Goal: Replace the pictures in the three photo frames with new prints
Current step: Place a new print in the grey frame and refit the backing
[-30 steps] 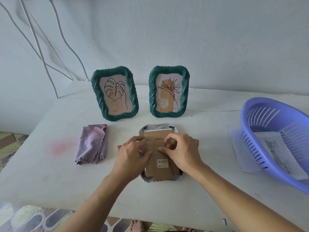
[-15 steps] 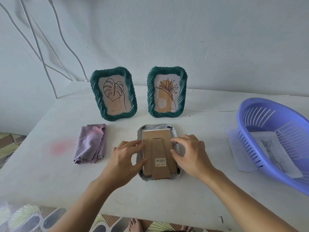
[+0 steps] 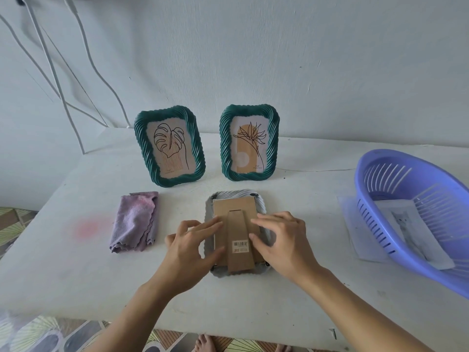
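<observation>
White table (image 3: 76,275) holds a face-down frame (image 3: 236,194) at centre, long axis running near to far, stand (image 3: 239,232) foot pointing near. Left hand (image 3: 189,250) and right hand (image 3: 284,242), fingers loosely extended, touch its backing (image 3: 234,207), gripping nothing.

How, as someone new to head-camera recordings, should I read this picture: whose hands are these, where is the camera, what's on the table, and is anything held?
There is no machine here: a person works with bare hands, and the single view comes from a camera worn on their head, looking forward and down. On the white table a left green frame and a right green frame stand upright at the back, each with a plant drawing. A third frame lies face down in front, its cardboard back up. The left hand and right hand touch or hover over that back with relaxed fingers; neither grips anything. A purple cloth lies to the left; a blue basket on the right holds a print.
</observation>
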A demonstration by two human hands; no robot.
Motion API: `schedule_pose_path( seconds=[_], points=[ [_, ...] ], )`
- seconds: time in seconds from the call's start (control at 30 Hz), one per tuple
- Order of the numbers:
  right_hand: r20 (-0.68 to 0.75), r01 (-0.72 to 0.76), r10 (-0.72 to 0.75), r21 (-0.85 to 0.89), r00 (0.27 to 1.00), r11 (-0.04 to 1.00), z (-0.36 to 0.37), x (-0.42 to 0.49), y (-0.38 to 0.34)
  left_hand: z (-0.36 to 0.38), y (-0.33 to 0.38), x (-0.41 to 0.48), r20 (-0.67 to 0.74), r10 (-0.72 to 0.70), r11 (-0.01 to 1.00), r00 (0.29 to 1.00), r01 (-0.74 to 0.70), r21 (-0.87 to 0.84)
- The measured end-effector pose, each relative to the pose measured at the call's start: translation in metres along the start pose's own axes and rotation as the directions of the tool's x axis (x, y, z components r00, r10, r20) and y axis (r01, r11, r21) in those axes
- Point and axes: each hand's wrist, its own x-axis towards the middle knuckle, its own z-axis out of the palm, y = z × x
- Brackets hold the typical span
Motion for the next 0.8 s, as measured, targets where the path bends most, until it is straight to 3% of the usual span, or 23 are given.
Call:
schedule_pose_path(
  seconds=[0.17,0.8],
  points=[
    [0.026,-0.003,0.004,-0.055,1.0,0.999,0.003,0.001,0.002,-0.002,-0.001,0.003,-0.041,-0.041,0.999,0.998,0.041,-0.006],
    [0.059,0.063,-0.058,-0.096,0.997,0.993,0.002,0.019,0.009,-0.007,0.005,0.018,-0.03,0.026,0.991,0.999,-0.021,0.133]
  ],
)
